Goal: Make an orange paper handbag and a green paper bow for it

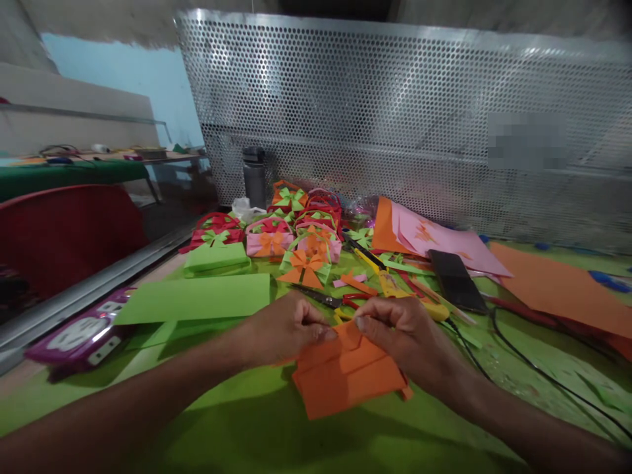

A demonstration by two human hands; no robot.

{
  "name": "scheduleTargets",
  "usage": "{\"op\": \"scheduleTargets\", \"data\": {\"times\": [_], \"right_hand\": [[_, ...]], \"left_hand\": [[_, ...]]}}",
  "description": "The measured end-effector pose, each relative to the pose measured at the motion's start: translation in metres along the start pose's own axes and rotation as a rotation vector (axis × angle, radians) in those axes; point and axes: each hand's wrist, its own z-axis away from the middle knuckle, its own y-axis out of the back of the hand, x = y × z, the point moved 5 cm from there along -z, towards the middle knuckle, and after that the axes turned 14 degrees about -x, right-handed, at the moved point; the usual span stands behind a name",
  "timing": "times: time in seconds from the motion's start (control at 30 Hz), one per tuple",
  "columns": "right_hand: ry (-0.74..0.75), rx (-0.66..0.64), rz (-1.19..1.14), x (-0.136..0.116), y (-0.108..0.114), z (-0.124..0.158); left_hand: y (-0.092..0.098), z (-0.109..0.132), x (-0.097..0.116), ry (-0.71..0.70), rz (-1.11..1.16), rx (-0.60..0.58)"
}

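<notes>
1. L hand (309, 329): fingers curled in, thumb + index pinched shut on the folded orange paper (345, 382), at its top edge, L end.
2. R hand (407, 332): also curled, thumb + fingertips gripping the same top edge further R; small gap btwn the hands.
3. Orange paper: creased, flap at top, tilted, nr mid of the table's (257, 411) near edge. Can't tell if its bottom touches.
4. Just beyond hands, approx mid-table: scissors (328, 299), red handles, blades pointing toward L edge.
5. Yellow tool (390, 286) w/ black cord, partly behind R hand.
6. Dark phone (457, 280) R of that, toward R edge.
7. Far edge, L of ctr: small paper bags (269, 240) in rows, red/pink/green/orange, w/ bows.
8. Far edge, R of ctr: pink sheets (444, 243); big orange sheet (563, 283) toward far R corner.
9. L side: lt-green sheet (197, 299), green packet (217, 259) just beyond; purple power strip (81, 339) along L edge.
10. Gray bottle (255, 184) upright nr far L corner, by perforated metal panel (345, 118).
</notes>
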Motion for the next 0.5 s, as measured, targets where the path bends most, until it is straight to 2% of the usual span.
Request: {"op": "scheduleTargets", "data": {"times": [0.23, 0.5], "right_hand": [[0.019, 0.000, -0.066, 0.007, 0.005, -0.002], [0.069, 0.044, 0.077, -0.002, 0.006, 0.000]], "left_hand": [[0.003, 0.001, -0.004, 0.064, 0.030, -0.025], [-0.003, 0.001, 0.008, -0.053, 0.006, -0.010]]}}
